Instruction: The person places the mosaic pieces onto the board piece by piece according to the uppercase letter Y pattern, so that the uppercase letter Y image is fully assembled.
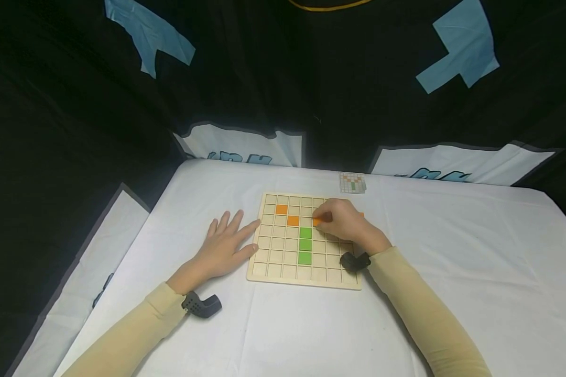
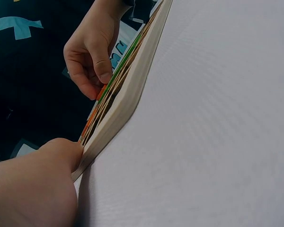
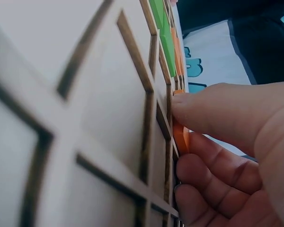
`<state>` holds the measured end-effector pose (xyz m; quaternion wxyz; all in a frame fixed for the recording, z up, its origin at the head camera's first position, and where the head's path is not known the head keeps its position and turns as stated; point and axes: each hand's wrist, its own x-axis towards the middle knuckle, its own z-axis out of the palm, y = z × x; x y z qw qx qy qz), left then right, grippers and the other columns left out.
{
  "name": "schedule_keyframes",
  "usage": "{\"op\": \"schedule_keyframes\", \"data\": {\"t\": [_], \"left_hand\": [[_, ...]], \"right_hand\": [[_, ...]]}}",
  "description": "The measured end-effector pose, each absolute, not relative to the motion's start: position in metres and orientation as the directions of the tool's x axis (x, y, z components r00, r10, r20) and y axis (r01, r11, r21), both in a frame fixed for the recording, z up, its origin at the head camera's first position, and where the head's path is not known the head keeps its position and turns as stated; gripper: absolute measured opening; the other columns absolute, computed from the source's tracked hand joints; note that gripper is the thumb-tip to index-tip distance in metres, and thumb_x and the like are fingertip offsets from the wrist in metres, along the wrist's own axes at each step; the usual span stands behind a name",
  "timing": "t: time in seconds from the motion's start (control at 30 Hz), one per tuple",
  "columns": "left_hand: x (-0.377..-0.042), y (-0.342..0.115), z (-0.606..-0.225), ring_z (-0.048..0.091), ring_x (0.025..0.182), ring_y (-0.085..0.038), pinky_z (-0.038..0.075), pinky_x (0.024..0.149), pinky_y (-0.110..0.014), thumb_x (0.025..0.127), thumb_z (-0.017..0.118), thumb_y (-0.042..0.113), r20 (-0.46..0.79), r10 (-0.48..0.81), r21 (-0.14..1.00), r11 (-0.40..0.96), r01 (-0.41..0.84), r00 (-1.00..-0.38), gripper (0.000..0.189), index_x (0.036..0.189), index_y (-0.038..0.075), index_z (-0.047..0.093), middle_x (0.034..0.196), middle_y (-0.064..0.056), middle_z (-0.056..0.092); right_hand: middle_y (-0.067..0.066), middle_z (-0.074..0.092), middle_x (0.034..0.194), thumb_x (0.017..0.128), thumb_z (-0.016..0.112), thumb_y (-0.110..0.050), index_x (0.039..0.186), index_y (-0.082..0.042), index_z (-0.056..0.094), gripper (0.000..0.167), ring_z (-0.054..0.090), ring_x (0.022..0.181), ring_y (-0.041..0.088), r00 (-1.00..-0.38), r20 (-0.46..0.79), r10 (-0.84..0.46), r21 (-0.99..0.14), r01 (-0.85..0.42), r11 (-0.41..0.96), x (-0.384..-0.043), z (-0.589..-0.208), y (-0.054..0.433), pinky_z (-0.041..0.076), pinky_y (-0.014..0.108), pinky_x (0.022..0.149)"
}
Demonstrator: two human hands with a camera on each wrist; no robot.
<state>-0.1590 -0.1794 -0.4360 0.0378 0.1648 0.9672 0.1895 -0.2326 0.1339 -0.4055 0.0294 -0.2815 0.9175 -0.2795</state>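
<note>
A wooden grid board [image 1: 273,270] lies on the white table, its square cells framed by thin raised ridges. Between thumb and fingers my right hand [image 1: 341,219] pinches an orange square tile [image 3: 182,135], which sits right at a cell to the right of the green column. Spread flat at the board's left edge, my left hand [image 1: 226,245] touches it with thumb and fingertips. Two other orange tiles [image 1: 281,209] step diagonally down toward a column of three green tiles [image 1: 305,244]. A bit of orange [image 1: 362,214] shows behind the right hand, mostly hidden.
Behind the board lies a small card [image 1: 352,183] printed with a coloured grid pattern. White cloth covers the table [image 1: 453,251]. Black curtain [image 1: 264,68] with blue tape hangs along the back and left.
</note>
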Motion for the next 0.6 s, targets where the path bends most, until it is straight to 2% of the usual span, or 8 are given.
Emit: {"op": "schedule_keyframes", "data": {"t": [0.6], "left_hand": [[-0.1595, -0.1798, -0.4363, 0.005, 0.156, -0.053, 0.004, 0.123, -0.072, 0.102, 0.052, 0.046, -0.012, 0.332, 0.368, 0.878, 0.305, -0.943, 0.063, 0.159, 0.022, 0.039, 0.169, -0.026, 0.017]], "right_hand": [[0.011, 0.077, 0.109, 0.081, 0.073, 0.000, 0.108, -0.003, 0.079, 0.028, 0.066, 0.096, 0.023, -0.848, 0.104, -0.520, -0.538, -0.487, 0.688, -0.2308, -0.4062, 0.1332, 0.055, 0.040, 0.090]]}}
